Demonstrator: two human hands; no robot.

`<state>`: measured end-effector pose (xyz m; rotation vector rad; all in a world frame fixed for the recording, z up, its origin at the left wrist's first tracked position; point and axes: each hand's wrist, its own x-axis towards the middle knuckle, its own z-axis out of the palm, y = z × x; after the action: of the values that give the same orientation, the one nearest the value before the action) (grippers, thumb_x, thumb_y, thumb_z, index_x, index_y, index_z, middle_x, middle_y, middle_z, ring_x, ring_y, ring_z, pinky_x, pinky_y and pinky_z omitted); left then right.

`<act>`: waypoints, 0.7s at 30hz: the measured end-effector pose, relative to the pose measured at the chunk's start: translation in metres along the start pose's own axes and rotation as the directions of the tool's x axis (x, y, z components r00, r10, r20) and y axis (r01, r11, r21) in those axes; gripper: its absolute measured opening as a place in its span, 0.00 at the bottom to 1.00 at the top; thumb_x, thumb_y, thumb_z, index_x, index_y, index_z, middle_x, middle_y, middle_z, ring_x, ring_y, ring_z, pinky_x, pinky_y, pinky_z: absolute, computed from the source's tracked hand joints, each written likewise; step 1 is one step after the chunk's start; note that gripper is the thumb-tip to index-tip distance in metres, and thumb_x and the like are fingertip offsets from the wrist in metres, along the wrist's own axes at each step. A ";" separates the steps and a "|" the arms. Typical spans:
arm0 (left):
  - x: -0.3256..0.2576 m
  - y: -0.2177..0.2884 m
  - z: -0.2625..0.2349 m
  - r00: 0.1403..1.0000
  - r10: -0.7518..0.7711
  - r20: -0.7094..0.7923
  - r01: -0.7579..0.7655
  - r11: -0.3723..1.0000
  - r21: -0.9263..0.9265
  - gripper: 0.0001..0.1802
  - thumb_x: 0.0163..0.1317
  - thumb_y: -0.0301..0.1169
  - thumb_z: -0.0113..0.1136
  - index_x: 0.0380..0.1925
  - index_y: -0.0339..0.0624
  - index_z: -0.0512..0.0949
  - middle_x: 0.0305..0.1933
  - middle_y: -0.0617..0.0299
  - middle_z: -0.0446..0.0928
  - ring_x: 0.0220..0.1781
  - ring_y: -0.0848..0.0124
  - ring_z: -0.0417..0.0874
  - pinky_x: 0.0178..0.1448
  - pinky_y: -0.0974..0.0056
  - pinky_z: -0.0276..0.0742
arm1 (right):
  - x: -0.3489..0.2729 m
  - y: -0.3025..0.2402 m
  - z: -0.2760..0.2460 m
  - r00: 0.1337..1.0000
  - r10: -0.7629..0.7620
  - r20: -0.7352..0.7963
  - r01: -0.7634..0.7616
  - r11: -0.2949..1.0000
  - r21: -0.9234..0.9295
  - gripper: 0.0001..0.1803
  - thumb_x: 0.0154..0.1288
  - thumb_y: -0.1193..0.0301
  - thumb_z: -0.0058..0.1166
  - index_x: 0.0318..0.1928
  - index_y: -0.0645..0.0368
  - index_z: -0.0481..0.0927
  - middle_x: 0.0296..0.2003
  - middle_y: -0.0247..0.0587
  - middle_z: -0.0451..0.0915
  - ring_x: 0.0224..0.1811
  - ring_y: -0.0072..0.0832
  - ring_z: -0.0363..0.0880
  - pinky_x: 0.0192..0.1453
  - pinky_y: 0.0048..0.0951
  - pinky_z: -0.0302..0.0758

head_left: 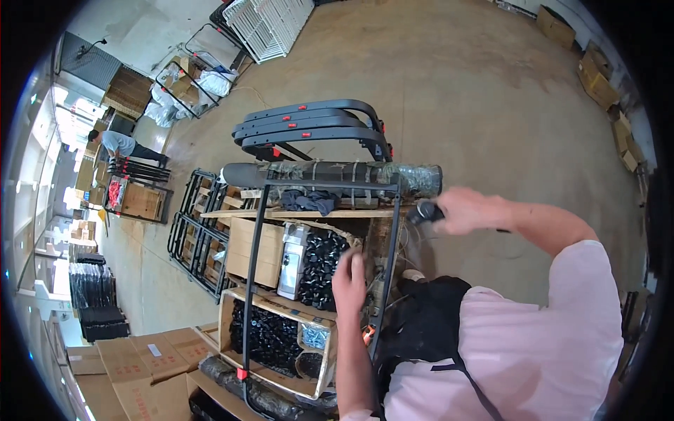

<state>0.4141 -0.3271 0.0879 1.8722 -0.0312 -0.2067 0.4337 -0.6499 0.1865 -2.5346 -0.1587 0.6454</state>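
My right hand [465,210] is wrapped around a black handheld tool [425,212], whose rounded dark end points left, just past the black frame's right upright. The rest of that tool is hidden by the fingers. My left hand [349,281] hovers at the right edge of a box of small black parts [323,263]; its visible fingers are stretched out, with nothing seen between them. Both hands are beside a black metal tube frame [254,281]. Beyond it, several curved dark-grey frames with red clips [309,125] are stacked by a wrapped roll [337,174].
A lower carton [325,368] holds more black parts and silvery bolts [314,336]. Brown cartons [151,354] stand at lower left. Black frames [199,238] lean left of the work rack. A person [123,145] bends over a cart farther left. Cartons [597,81] line the right wall.
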 end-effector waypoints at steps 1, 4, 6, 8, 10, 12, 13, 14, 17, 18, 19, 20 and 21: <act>0.025 0.011 0.016 0.996 0.076 0.038 -0.071 0.991 -0.116 0.18 0.82 0.35 0.53 0.60 0.33 0.81 0.55 0.53 0.86 0.58 0.66 0.85 0.65 0.61 0.78 | 0.006 0.000 -0.011 0.998 -0.032 -0.056 0.031 0.999 -0.004 0.17 0.58 0.62 0.59 0.38 0.65 0.86 0.29 0.61 0.85 0.38 0.58 0.87 0.45 0.55 0.83; 0.087 0.049 0.053 0.965 0.226 0.133 -0.191 0.953 -0.234 0.23 0.84 0.40 0.51 0.66 0.34 0.77 0.61 0.53 0.83 0.64 0.66 0.82 0.71 0.61 0.74 | 0.027 -0.015 -0.036 0.996 -0.012 -0.094 -0.006 0.981 -0.192 0.18 0.60 0.62 0.58 0.34 0.69 0.86 0.29 0.62 0.85 0.38 0.57 0.87 0.46 0.54 0.84; 0.114 0.066 0.078 0.955 0.247 0.162 -0.187 0.929 -0.319 0.26 0.85 0.44 0.49 0.68 0.34 0.75 0.63 0.53 0.82 0.66 0.66 0.81 0.73 0.60 0.72 | 0.040 -0.021 -0.042 0.996 -0.002 -0.095 -0.018 0.979 -0.202 0.18 0.60 0.62 0.58 0.32 0.69 0.86 0.28 0.60 0.85 0.37 0.55 0.88 0.46 0.53 0.84; 0.132 0.075 0.096 0.931 0.274 0.240 -0.122 0.856 -0.502 0.31 0.85 0.51 0.46 0.71 0.35 0.73 0.68 0.52 0.79 0.70 0.65 0.77 0.77 0.59 0.67 | 0.055 -0.020 -0.044 0.998 0.061 -0.029 -0.065 0.978 -0.198 0.18 0.62 0.63 0.56 0.28 0.69 0.86 0.25 0.55 0.86 0.37 0.48 0.90 0.47 0.49 0.85; 0.142 0.081 0.106 0.915 0.276 0.293 -0.093 0.854 -0.512 0.33 0.85 0.53 0.45 0.71 0.35 0.73 0.68 0.53 0.78 0.70 0.65 0.76 0.77 0.59 0.66 | 0.060 -0.021 -0.043 0.997 0.063 -0.041 -0.070 0.980 -0.189 0.18 0.62 0.63 0.56 0.28 0.68 0.87 0.23 0.53 0.86 0.36 0.46 0.90 0.46 0.48 0.85; 0.144 0.083 0.110 0.897 0.279 0.344 -0.064 0.850 -0.524 0.35 0.84 0.55 0.44 0.72 0.35 0.73 0.68 0.53 0.77 0.70 0.64 0.75 0.77 0.59 0.65 | 0.062 -0.025 -0.048 0.996 0.066 -0.054 -0.075 0.980 -0.184 0.19 0.62 0.63 0.55 0.27 0.67 0.87 0.22 0.51 0.86 0.36 0.45 0.90 0.46 0.47 0.85; 0.145 0.084 0.114 0.901 0.271 0.338 -0.074 0.865 -0.496 0.32 0.84 0.52 0.48 0.70 0.37 0.74 0.66 0.54 0.78 0.68 0.66 0.75 0.76 0.60 0.67 | 0.060 -0.024 -0.055 0.996 0.090 -0.005 -0.089 0.984 -0.155 0.19 0.63 0.62 0.55 0.27 0.67 0.87 0.22 0.51 0.86 0.35 0.44 0.90 0.46 0.46 0.85; 0.145 0.084 0.118 0.906 0.264 0.331 -0.085 0.880 -0.468 0.28 0.83 0.50 0.51 0.68 0.38 0.75 0.64 0.55 0.78 0.66 0.67 0.75 0.74 0.60 0.68 | 0.060 -0.024 -0.059 0.993 0.110 0.046 -0.104 0.986 -0.128 0.19 0.63 0.62 0.55 0.27 0.66 0.87 0.22 0.50 0.86 0.34 0.44 0.90 0.46 0.46 0.85; 0.146 0.084 0.121 0.916 0.232 0.328 -0.052 0.878 -0.475 0.23 0.82 0.45 0.56 0.64 0.39 0.77 0.60 0.58 0.79 0.62 0.70 0.75 0.70 0.62 0.70 | 0.063 -0.020 -0.058 0.992 0.116 0.044 -0.112 0.989 -0.098 0.19 0.63 0.62 0.54 0.27 0.67 0.87 0.21 0.49 0.86 0.33 0.43 0.90 0.46 0.45 0.85; 0.145 0.084 0.122 0.920 0.210 0.329 -0.012 0.858 -0.513 0.21 0.82 0.44 0.57 0.62 0.40 0.78 0.59 0.60 0.79 0.60 0.72 0.75 0.68 0.63 0.71 | 0.067 -0.016 -0.056 0.992 0.117 0.044 -0.112 0.989 -0.094 0.19 0.63 0.62 0.54 0.27 0.67 0.87 0.21 0.49 0.86 0.33 0.43 0.90 0.46 0.45 0.85; 0.145 0.083 0.121 0.921 0.209 0.330 -0.012 0.860 -0.510 0.21 0.82 0.44 0.57 0.62 0.40 0.78 0.59 0.60 0.79 0.60 0.72 0.75 0.68 0.63 0.71 | 0.071 -0.016 -0.052 0.994 0.106 0.036 -0.103 0.991 -0.089 0.19 0.64 0.61 0.54 0.28 0.67 0.87 0.22 0.49 0.86 0.33 0.43 0.90 0.46 0.45 0.85; 0.146 0.081 0.120 0.921 0.224 0.318 -0.035 0.862 -0.506 0.21 0.82 0.44 0.56 0.62 0.40 0.78 0.57 0.60 0.79 0.58 0.72 0.75 0.66 0.63 0.72 | 0.074 -0.015 -0.051 0.995 0.095 0.027 -0.093 0.992 -0.085 0.19 0.64 0.61 0.54 0.29 0.67 0.87 0.22 0.50 0.86 0.33 0.43 0.90 0.45 0.46 0.85; 0.146 0.080 0.119 0.921 0.241 0.305 -0.059 0.862 -0.503 0.21 0.82 0.44 0.56 0.62 0.40 0.78 0.56 0.61 0.79 0.57 0.73 0.75 0.65 0.63 0.73 | 0.075 -0.013 -0.050 0.995 0.093 0.026 -0.091 0.992 -0.083 0.19 0.64 0.61 0.54 0.29 0.67 0.87 0.22 0.50 0.86 0.33 0.43 0.90 0.45 0.46 0.85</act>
<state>0.5453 -0.4821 0.1103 1.2984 -0.3503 -0.4066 0.5231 -0.6436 0.1999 -2.6243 -0.0807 0.7265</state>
